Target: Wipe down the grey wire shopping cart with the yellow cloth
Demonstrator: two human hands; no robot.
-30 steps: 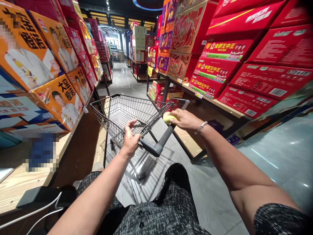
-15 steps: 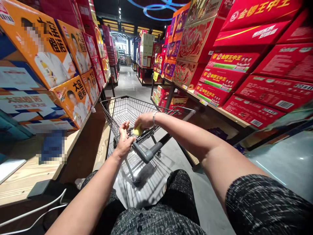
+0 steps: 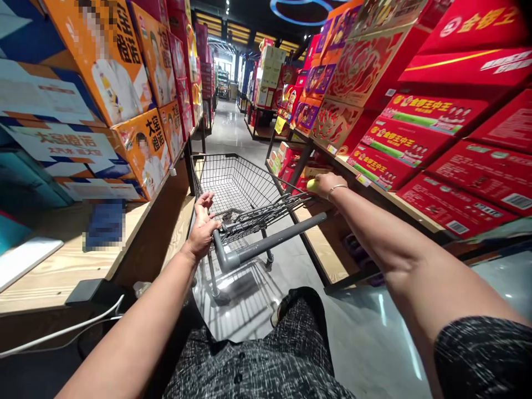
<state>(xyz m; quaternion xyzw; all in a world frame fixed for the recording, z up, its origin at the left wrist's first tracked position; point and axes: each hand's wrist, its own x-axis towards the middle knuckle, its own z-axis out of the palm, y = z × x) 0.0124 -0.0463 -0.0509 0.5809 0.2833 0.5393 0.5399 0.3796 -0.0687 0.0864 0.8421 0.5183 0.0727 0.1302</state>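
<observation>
A wire shopping cart (image 3: pixel 233 177) with a grey push handle (image 3: pixel 278 239) stands in front of me, its basket bare. My left hand (image 3: pixel 202 227) is at the cart's near left corner, its thumb over the frame and its other fingers loosely curled and raised. At the far right end of the basket's rear rim is my right hand (image 3: pixel 328 185), closed round a yellow cloth (image 3: pixel 312 185) that touches or nearly touches the rim. A bracelet circles the right wrist.
Orange drink boxes (image 3: pixel 145 147) are stacked on the left shelf, above a wooden ledge (image 3: pixel 137 238). Red boxes (image 3: pixel 399 133) fill the right shelf. A white cable (image 3: pixel 62 332) lies at the lower left. The aisle floor (image 3: pixel 233 119) runs ahead between the shelves.
My right hand has moved right with the yellow cloth, from beside my left hand to the rim's far end. The view has shifted, and the cart is turned a little.
</observation>
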